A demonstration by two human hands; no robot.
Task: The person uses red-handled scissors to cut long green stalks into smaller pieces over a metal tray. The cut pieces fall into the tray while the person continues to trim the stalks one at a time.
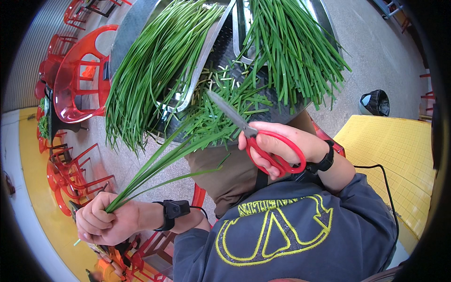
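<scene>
My left hand [105, 218] is closed round a small bunch of long flat green leaves [155, 162], which look like garlic chives and slant up toward the table edge. In my right hand [282, 148] are red-handled scissors [229, 109], the fingers in the loops; the blades look shut and point to the upper left, over cut leaf pieces [218, 120]. A thick pile of uncut leaves [162, 63] lies over a metal tray [197, 70] at the left. Another pile [289, 53] rests on a second metal tray [236, 38] at the right.
Both trays stand on a dark round table [225, 46]. Red plastic chairs [65, 88] stand to the left. A lined waste bin [375, 103] is on the floor at the right, near a yellow tiled surface [391, 151]. A black cable runs from the right wrist strap. A person in orange [105, 264] is at the lower left.
</scene>
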